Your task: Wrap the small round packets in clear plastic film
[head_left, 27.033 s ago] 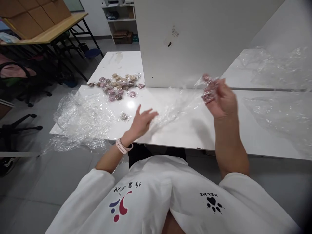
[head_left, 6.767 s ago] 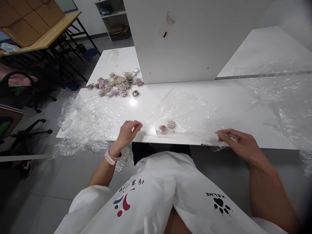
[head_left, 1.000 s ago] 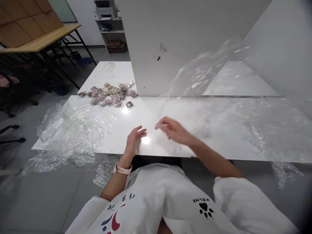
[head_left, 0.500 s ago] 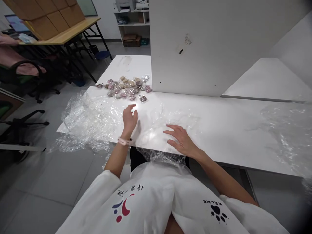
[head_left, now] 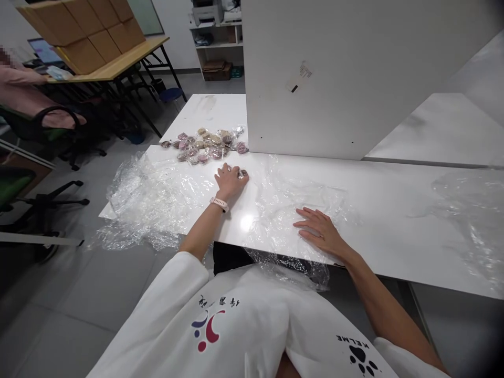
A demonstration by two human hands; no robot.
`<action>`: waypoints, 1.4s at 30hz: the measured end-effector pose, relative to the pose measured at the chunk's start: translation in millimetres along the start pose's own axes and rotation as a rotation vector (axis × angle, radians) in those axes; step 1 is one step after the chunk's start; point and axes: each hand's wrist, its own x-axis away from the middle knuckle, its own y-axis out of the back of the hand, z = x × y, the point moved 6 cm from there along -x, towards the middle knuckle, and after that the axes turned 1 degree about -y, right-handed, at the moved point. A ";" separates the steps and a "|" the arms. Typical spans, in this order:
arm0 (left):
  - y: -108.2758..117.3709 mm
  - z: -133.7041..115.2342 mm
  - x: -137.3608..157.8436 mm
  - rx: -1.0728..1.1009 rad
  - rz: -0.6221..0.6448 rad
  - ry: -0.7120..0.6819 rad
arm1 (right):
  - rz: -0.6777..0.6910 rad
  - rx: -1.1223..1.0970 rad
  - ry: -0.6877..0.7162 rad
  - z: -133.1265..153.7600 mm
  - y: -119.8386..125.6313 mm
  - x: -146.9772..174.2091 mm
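My left hand (head_left: 230, 182), with a pale pink band (head_left: 219, 204) on its wrist, is closed around a small dark brown piece in clear wrapping (head_left: 243, 173). Part of that piece shows beyond the fingers. Just behind it lies a heap of similar wrapped pieces (head_left: 214, 140), in pink, tan and brown. My right hand (head_left: 318, 229) rests flat, fingers stretched out, on a thin clear plastic sheet (head_left: 281, 202). This sheet spreads across the white table (head_left: 378, 210) and hangs over its front edge.
Crumpled clear plastic (head_left: 149, 202) covers the table's left end, and more plastic film (head_left: 468, 210) lies at the right. A tall white panel (head_left: 315, 105) rises behind the table. At the far left a person in pink (head_left: 23, 94) sits near cardboard boxes (head_left: 86, 34).
My left hand has moved right and forward and closed on the brown wrapped piece. My right hand has slid to the right and lies flatter. The clear sheet is spread wider.
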 end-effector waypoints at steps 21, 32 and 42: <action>3.4 -138.4 99.0 0.919 0.411 -0.384 | 0.083 0.094 -0.049 -19.8 -3.7 -41.3; -12.8 -117.2 114.3 0.296 0.090 -0.467 | -0.156 0.226 -0.258 -63.3 19.9 42.9; -42.9 -141.6 213.2 0.124 0.336 -1.058 | -0.275 0.277 -0.057 11.2 21.4 123.6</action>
